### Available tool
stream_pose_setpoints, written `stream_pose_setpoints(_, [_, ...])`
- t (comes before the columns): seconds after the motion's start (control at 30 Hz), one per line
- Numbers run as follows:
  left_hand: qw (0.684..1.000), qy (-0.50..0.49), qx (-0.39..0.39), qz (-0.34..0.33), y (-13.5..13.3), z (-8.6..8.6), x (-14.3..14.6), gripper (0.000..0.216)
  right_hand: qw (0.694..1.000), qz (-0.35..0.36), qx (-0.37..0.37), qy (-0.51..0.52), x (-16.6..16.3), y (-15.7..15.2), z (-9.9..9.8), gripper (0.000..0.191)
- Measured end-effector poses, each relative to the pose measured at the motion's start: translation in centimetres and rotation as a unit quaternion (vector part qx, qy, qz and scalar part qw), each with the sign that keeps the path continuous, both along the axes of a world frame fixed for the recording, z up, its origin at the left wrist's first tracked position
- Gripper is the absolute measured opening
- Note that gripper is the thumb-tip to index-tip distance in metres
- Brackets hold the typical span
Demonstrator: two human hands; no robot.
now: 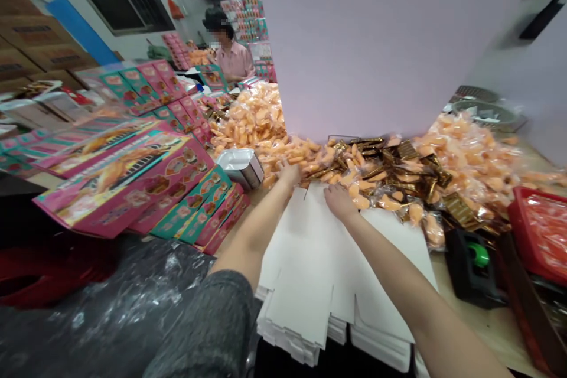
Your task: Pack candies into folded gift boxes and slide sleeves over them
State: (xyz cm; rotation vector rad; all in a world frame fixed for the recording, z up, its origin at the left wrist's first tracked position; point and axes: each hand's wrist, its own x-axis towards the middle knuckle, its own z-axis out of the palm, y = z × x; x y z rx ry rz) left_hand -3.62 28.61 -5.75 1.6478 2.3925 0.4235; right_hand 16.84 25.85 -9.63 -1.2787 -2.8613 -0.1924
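Note:
My left hand (290, 173) reaches to the near edge of a heap of orange pieces in clear plastic wrap (305, 150). Its fingers look stretched out and apart, though their tips blur into the heap. At the far end of a stack of flat white cardboard blanks (305, 236) lies my right hand (340, 201), its fingers resting on the top blank. Nothing shows held in either hand. Gold-brown foil packets (398, 165) are mixed into the heap just beyond my right hand. A small open metal tin (241, 166) stands left of my left hand.
Pink and teal printed boxes (133, 183) are stacked at left. A tape dispenser (476, 269) and a red tray (543, 230) stand at right. A large pale panel (363, 41) rises behind the heap. A person in a pink shirt (234, 60) is at the back.

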Motion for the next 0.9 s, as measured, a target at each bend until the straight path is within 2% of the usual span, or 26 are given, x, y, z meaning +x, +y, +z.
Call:
stream_pose_setpoints(0.1, [0.998, -0.003, 0.037, -0.058, -2.5, 2.3, 0.4, 0.044, 1.0, -0.018, -0.007, -0.005, 0.1, 0.6, 0.2, 0.031])
stream_pose_setpoints(0.17, [0.99, -0.003, 0.078, -0.116, -6.7, 2.7, 0.7, 0.049, 0.999, -0.034, -0.012, -0.005, 0.0, 1.1, 0.4, 0.033])
stream_pose_setpoints(0.2, [0.985, -0.005, 0.096, -0.143, -9.6, 2.4, 0.6, 0.048, 0.999, -0.046, -0.014, -0.004, -0.1, 1.3, 0.5, 0.034])
stream_pose_setpoints(0.27, [0.976, -0.012, 0.124, -0.181, -16.1, 0.3, 0.0, 0.04, 0.997, -0.069, -0.02, 0.002, -0.1, 1.7, 0.8, 0.035])
stream_pose_setpoints(0.3, [0.966, -0.027, 0.168, -0.195, -19.4, -1.3, -0.5, 0.036, 0.997, -0.077, -0.024, 0.007, -0.1, 1.9, 1.1, 0.035])
stream_pose_setpoints(0.37, [0.961, -0.046, 0.198, -0.187, -25.7, -4.7, -1.5, 0.036, 0.996, -0.086, -0.031, 0.021, -0.2, 2.1, 1.8, 0.036])
stream_pose_setpoints(0.43, [0.964, -0.039, 0.21, -0.156, -30.5, -7.8, -2.1, 0.036, 0.995, -0.088, -0.036, 0.036, -0.3, 1.8, 2.8, 0.036])
stream_pose_setpoints(0.5, [0.968, -0.021, 0.211, -0.137, -33.6, -9.7, -1.9, 0.041, 0.994, -0.086, -0.035, 0.05, -0.3, 0.4, 3.9, 0.037])
stream_pose_setpoints(0.57, [0.97, -0.002, 0.201, -0.137, -34.9, -10.7, -1.0, 0.05, 0.995, -0.074, -0.031, 0.063, 0.3, -2.7, 4.7, 0.035])
stream_pose_setpoints(0.67, [0.972, 0.01, 0.192, -0.134, -34.9, -11.0, 0.5, 0.056, 0.996, -0.039, -0.035, 0.075, 3.9, -10.8, 4.0, 0.039])
stream_pose_setpoints(0.73, [0.974, 0.007, 0.189, -0.125, -34.5, -10.7, 1.0, 0.055, 0.996, -0.032, -0.036, 0.08, 8.0, -17.4, 2.0, 0.053])
stream_pose_setpoints(0.8, [0.976, 0.0, 0.18, -0.126, -34.2, -10.1, 1.2, 0.056, 0.991, -0.056, 0.023, 0.121, 12.3, -23.3, -0.7, 0.068])
stream_pose_setpoints(0.9, [0.975, -0.019, 0.181, -0.128, -34.0, -8.9, 1.1, 0.053, 0.982, -0.084, 0.087, 0.143, 16.5, -28.6, -4.1, 0.059])
